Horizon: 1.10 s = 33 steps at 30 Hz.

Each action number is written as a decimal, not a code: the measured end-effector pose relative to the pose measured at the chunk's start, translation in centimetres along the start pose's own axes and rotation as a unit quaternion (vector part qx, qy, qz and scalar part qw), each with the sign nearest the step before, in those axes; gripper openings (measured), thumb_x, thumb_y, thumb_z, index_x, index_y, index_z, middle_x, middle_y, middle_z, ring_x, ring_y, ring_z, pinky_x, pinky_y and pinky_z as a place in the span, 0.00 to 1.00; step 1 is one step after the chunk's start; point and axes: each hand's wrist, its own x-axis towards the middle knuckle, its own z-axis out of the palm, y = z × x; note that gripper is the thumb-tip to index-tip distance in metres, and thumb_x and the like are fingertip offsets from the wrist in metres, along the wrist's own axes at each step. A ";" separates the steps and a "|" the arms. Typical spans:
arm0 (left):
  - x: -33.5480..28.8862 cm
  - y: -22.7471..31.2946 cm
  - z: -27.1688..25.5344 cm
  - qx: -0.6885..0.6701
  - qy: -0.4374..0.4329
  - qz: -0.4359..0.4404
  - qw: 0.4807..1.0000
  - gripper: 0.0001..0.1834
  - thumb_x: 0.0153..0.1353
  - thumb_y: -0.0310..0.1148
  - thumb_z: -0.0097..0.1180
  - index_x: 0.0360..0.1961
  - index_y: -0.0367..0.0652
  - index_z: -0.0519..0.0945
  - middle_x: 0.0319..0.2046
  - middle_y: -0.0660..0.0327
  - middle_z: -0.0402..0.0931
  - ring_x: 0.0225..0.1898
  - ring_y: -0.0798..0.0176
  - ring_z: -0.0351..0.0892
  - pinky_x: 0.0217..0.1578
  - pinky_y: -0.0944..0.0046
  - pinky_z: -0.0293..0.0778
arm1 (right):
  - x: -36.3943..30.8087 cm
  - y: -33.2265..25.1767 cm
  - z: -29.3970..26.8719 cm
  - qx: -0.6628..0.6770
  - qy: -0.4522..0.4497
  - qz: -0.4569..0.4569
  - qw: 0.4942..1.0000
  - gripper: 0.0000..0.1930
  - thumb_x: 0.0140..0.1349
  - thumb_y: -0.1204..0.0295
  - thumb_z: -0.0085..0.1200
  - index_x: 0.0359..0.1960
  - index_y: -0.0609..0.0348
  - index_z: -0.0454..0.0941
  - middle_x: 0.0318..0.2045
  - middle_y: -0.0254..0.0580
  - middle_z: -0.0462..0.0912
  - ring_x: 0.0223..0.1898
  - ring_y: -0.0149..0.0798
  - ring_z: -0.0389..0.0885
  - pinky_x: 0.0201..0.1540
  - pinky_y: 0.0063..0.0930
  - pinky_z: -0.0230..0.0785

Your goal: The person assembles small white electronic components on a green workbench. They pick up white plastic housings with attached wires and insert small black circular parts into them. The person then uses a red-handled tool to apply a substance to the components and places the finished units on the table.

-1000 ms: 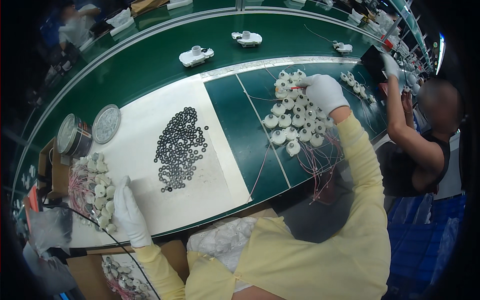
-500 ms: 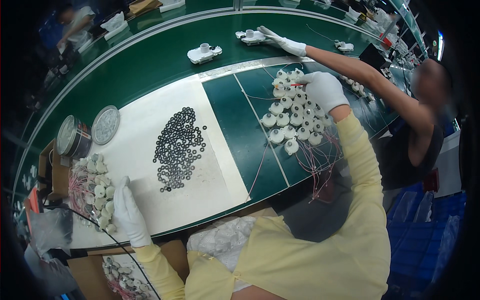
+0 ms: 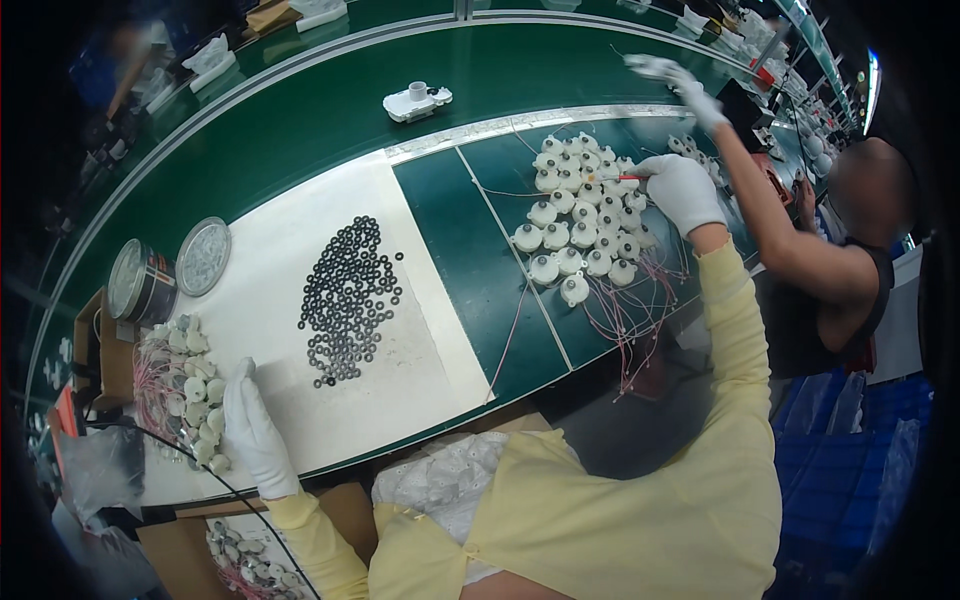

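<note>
My right hand (image 3: 682, 193), in a white glove, is closed on a thin red-handled tool (image 3: 628, 178). Its tip reaches over a cluster of round white parts (image 3: 583, 235) with pink wires, many with a black piece on top. Whether the tip touches one I cannot tell. My left hand (image 3: 256, 430), also gloved, lies with straight fingers at the left of the white sheet (image 3: 420, 345). Next to it is a heap of similar white wired parts (image 3: 200, 395). Many small black rings (image 3: 350, 290) are spread on the sheet between my hands.
A tin can (image 3: 140, 283) and its round lid (image 3: 204, 257) stand far left beside a cardboard box (image 3: 110, 355). One white housing (image 3: 416, 101) sits on the green belt (image 3: 300, 130). A co-worker's gloved hand (image 3: 690, 88) reaches in at the right; a black cable crosses lower left.
My right hand and its tool have moved right across the cluster. The co-worker's hand has drawn back right, and the housing it touched is gone from that spot. My left hand has barely moved.
</note>
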 end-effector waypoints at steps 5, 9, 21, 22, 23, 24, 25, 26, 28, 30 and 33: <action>0.0 0.2 0.0 -0.012 0.001 -0.010 1.000 0.19 0.77 0.30 0.43 0.58 0.28 0.79 0.55 0.47 0.81 0.58 0.51 0.79 0.62 0.56 0.71 | -0.5 -1.3 -0.2 0.001 -0.020 -0.005 1.000 0.14 0.57 0.71 0.58 0.43 0.47 0.90 0.38 0.48 0.88 0.42 0.52 0.86 0.48 0.41 0.78; 0.0 0.3 -0.1 -0.004 0.000 -0.011 1.000 0.19 0.77 0.30 0.43 0.58 0.27 0.79 0.55 0.47 0.81 0.58 0.51 0.79 0.62 0.57 0.71 | -1.2 -2.2 -0.6 -0.009 -0.042 0.015 0.999 0.13 0.58 0.69 0.58 0.43 0.45 0.90 0.39 0.47 0.88 0.43 0.52 0.86 0.48 0.41 0.78; -0.1 0.1 -0.1 -0.001 -0.006 -0.004 1.000 0.19 0.77 0.30 0.42 0.58 0.28 0.79 0.56 0.47 0.81 0.58 0.51 0.79 0.63 0.56 0.71 | -1.1 -1.3 -0.1 0.007 -0.024 0.000 1.000 0.14 0.58 0.70 0.56 0.42 0.42 0.90 0.40 0.43 0.88 0.45 0.50 0.86 0.49 0.42 0.78; -0.1 0.0 -0.2 0.000 -0.005 -0.002 1.000 0.19 0.77 0.30 0.42 0.58 0.28 0.79 0.56 0.47 0.81 0.58 0.51 0.79 0.63 0.56 0.71 | -1.3 -1.6 -0.3 -0.007 -0.025 0.002 1.000 0.13 0.59 0.69 0.57 0.42 0.43 0.90 0.40 0.44 0.88 0.44 0.50 0.86 0.48 0.41 0.78; -0.1 0.1 -0.2 -0.001 -0.006 -0.004 1.000 0.19 0.77 0.31 0.42 0.58 0.28 0.79 0.56 0.47 0.81 0.58 0.51 0.79 0.63 0.56 0.71 | -1.6 -2.0 -0.4 -0.021 -0.027 0.003 0.999 0.12 0.60 0.68 0.58 0.42 0.43 0.91 0.40 0.45 0.88 0.44 0.51 0.86 0.47 0.40 0.77; -0.1 0.3 -0.1 -0.002 -0.006 -0.005 1.000 0.20 0.77 0.31 0.42 0.58 0.28 0.79 0.56 0.47 0.81 0.58 0.51 0.79 0.63 0.56 0.71 | -1.7 -2.1 -0.6 -0.035 -0.027 0.005 0.999 0.11 0.61 0.67 0.59 0.42 0.44 0.91 0.40 0.46 0.88 0.43 0.51 0.86 0.47 0.40 0.77; -0.1 0.4 -0.1 -0.004 -0.006 -0.006 1.000 0.20 0.78 0.31 0.42 0.58 0.28 0.79 0.56 0.47 0.81 0.58 0.51 0.79 0.63 0.56 0.71 | -1.6 -1.7 -0.3 -0.033 -0.021 0.007 0.999 0.11 0.60 0.68 0.59 0.42 0.44 0.91 0.41 0.46 0.88 0.43 0.50 0.86 0.46 0.40 0.77; -0.1 0.3 -0.2 -0.003 -0.006 -0.001 1.000 0.20 0.78 0.31 0.42 0.58 0.28 0.79 0.56 0.47 0.81 0.58 0.51 0.79 0.63 0.56 0.71 | -1.5 -0.7 0.1 -0.031 -0.014 0.010 0.999 0.11 0.60 0.69 0.59 0.41 0.43 0.91 0.41 0.46 0.88 0.43 0.50 0.86 0.46 0.40 0.77; -0.1 -0.2 -0.2 -0.002 -0.009 0.007 1.000 0.20 0.78 0.31 0.42 0.58 0.28 0.79 0.56 0.47 0.81 0.59 0.52 0.78 0.63 0.56 0.70 | -1.6 0.4 0.3 -0.021 0.003 0.010 1.000 0.11 0.59 0.70 0.59 0.40 0.43 0.91 0.40 0.45 0.88 0.43 0.50 0.86 0.46 0.40 0.77; -0.1 -0.2 -0.3 0.005 -0.007 0.004 1.000 0.20 0.78 0.31 0.42 0.58 0.28 0.79 0.56 0.47 0.80 0.59 0.52 0.78 0.63 0.56 0.70 | -2.2 1.1 0.2 -0.008 0.022 0.006 1.000 0.11 0.59 0.71 0.56 0.39 0.42 0.91 0.37 0.43 0.88 0.43 0.49 0.86 0.46 0.40 0.78; -0.3 0.0 -0.2 -0.007 -0.007 -0.013 1.000 0.20 0.78 0.31 0.42 0.58 0.28 0.78 0.56 0.47 0.80 0.59 0.52 0.78 0.63 0.56 0.70 | -2.3 2.3 0.8 0.025 0.042 0.014 0.999 0.11 0.60 0.71 0.56 0.38 0.41 0.91 0.36 0.42 0.88 0.42 0.49 0.86 0.45 0.40 0.78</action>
